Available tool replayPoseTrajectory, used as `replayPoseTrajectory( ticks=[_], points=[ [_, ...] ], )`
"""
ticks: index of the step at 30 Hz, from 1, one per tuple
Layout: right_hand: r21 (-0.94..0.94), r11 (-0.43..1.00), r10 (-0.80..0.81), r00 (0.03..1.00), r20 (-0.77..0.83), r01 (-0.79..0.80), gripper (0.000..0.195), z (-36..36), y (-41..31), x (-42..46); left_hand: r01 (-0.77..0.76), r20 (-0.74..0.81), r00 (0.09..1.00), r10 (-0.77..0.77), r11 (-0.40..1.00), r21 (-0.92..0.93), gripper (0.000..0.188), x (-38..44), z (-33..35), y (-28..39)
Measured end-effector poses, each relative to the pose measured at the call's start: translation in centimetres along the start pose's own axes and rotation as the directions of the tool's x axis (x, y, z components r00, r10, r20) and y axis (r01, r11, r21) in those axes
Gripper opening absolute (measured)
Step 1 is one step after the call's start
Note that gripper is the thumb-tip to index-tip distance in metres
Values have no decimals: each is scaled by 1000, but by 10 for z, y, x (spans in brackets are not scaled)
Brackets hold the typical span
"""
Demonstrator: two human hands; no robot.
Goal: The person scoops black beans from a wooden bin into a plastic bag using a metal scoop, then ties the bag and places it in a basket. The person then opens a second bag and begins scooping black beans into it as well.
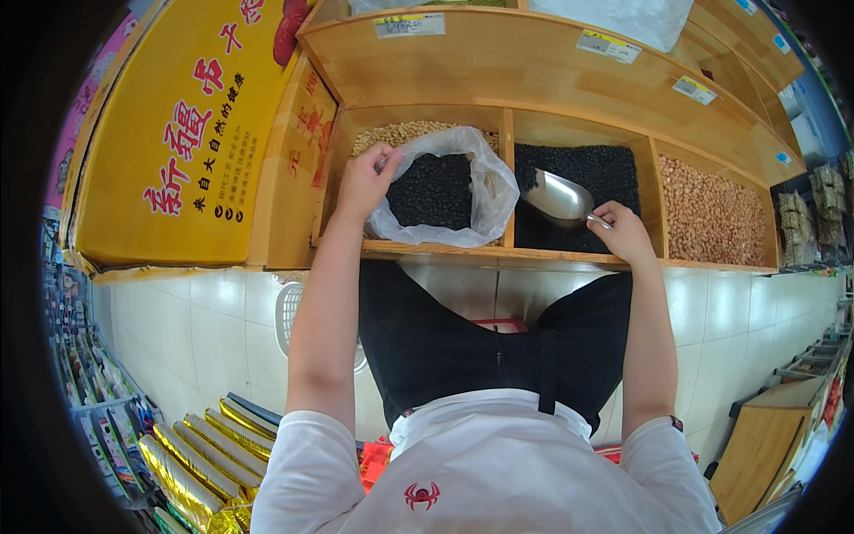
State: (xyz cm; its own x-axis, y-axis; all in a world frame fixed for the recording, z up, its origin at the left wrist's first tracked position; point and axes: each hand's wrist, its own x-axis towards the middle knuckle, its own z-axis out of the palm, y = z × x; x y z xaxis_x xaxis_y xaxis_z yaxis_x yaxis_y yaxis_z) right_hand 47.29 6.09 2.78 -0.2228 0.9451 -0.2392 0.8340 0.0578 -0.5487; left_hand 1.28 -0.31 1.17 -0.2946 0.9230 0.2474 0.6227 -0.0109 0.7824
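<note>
A clear plastic bag (494, 183) with its mouth spread wide lies over the left compartment, and black beans (430, 190) fill it. My left hand (368, 177) pinches the bag's left rim. In the middle compartment of the wooden bin, more black beans (580, 167) lie loose. My right hand (620, 230) holds the handle of a metal scoop (562, 198), whose bowl rests on or just above those beans and points left. No beans can be made out in the scoop's shiny bowl.
Pale yellow beans (400, 132) lie under and behind the bag. Pinkish-brown peanuts or beans (714, 213) fill the right compartment. A wooden divider (509, 177) stands between bag and scoop. A yellow printed box (180, 147) adjoins the left side; a white plastic basket (288, 317) is on the floor.
</note>
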Motion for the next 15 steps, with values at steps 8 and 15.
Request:
replayPoseTrajectory(
  ticks=[8, 15],
  points=[
    [203, 977, -29, 983, -184, 67, 23, 4, 3, -3, 15, 12, 1000, -15, 1000, 9, 23, -1, -1, 2],
    [377, 920, -17, 974, -228, 104, 25, 6, 9, -1, 17, 15, 1000, -17, 1000, 13, 23, -1, -2, 3]
  ],
)
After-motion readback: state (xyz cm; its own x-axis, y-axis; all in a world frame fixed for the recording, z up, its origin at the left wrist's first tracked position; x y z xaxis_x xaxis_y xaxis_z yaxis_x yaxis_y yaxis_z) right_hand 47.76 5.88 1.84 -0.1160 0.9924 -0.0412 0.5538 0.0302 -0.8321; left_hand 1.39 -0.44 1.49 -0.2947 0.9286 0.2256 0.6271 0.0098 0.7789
